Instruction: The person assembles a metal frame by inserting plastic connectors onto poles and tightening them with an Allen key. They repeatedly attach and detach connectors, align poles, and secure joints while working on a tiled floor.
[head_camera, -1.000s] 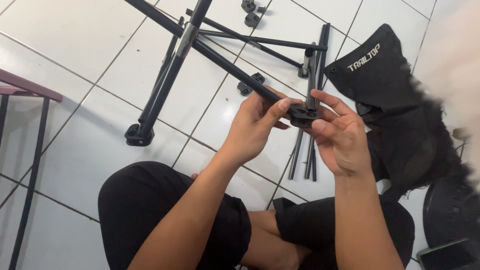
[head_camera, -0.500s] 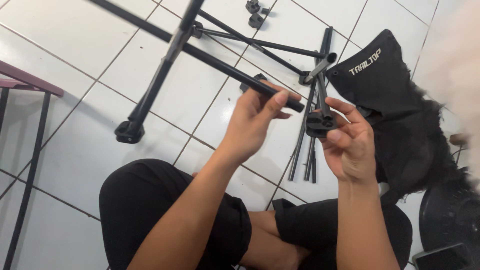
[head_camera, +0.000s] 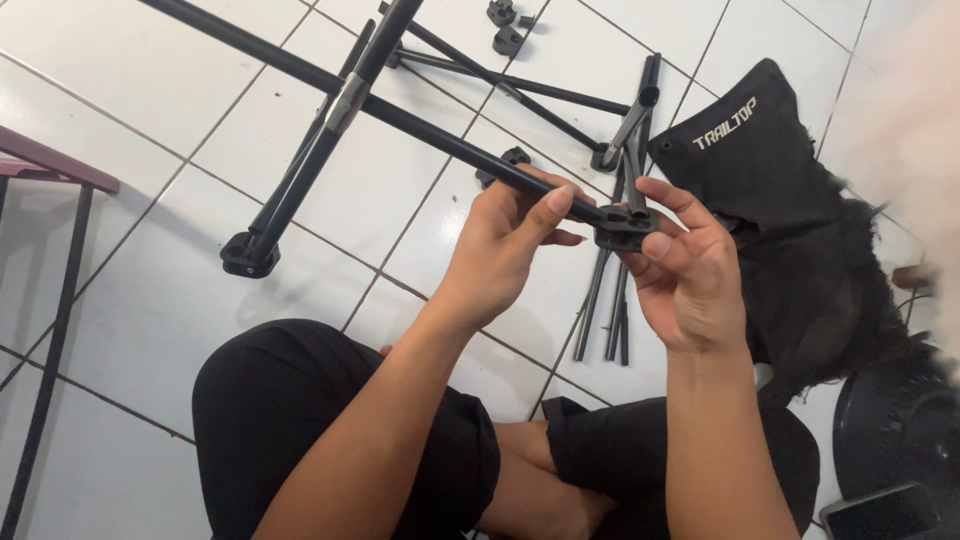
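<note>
White tiled floor (head_camera: 150, 120), person seated on it. Left hand (head_camera: 505, 245) grips black frame pole (head_camera: 440, 125) near end. Right hand (head_camera: 690, 275) pinches black plastic connector (head_camera: 622, 232) at pole tip. Step: seating connector. Next likely needs straight push, pole steady. Spare poles (head_camera: 605, 310) on floor below connector.

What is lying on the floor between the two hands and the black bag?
In the head view, loose black rods lie on the white tiles between the left hand, the right hand and the bag.
</note>
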